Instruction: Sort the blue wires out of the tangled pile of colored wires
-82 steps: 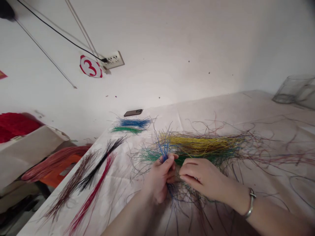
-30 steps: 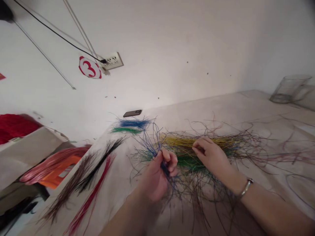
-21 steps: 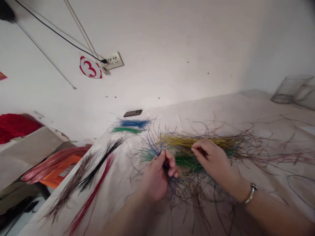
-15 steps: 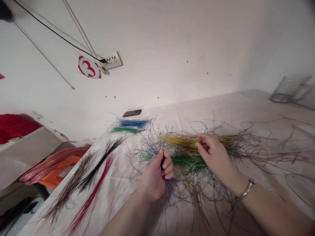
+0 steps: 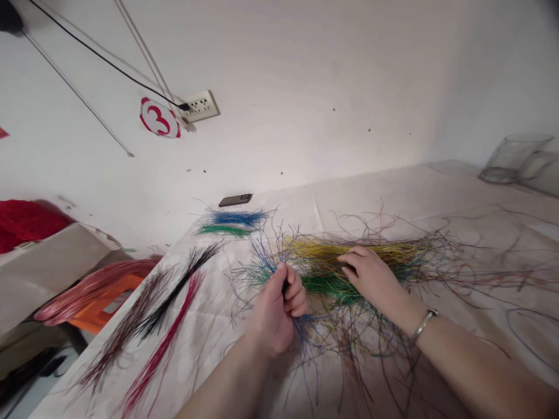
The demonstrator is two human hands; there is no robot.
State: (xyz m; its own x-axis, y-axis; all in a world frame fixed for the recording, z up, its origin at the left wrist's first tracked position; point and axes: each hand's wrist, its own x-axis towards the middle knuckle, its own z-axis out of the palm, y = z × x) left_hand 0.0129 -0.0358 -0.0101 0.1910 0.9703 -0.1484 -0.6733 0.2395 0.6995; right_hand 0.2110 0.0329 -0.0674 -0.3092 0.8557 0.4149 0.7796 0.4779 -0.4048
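Note:
My left hand (image 5: pixel 279 311) is closed in a fist around a bundle of thin blue wires (image 5: pixel 303 330), whose ends fan out above and below the fingers. To its right, my right hand (image 5: pixel 375 279) reaches over a large tangled pile of wires. Its fingers are bent, with a gap between thumb and fingertips, and nothing shows clearly between them. Under and around those fingertips lie yellow wires (image 5: pixel 314 250) and, closer to me, green wires (image 5: pixel 323 284). A metal bracelet (image 5: pixel 424 326) circles the right wrist.
Black (image 5: pixel 183 285), dark brown (image 5: pixel 126 331) and red wire bundles (image 5: pixel 166 343) lie at the left of the cloth-covered table (image 5: pixel 218 366). Farther back are blue (image 5: pixel 238 217) and green bundles (image 5: pixel 222 230) and a phone (image 5: pixel 236 200). A clear jug (image 5: pixel 515 160) stands far right; an orange stool (image 5: pixel 102 302) is left.
My right hand has shifted slightly left over the yellow wires, toward my left hand. My left hand keeps its grip on the blue wires in nearly the same place.

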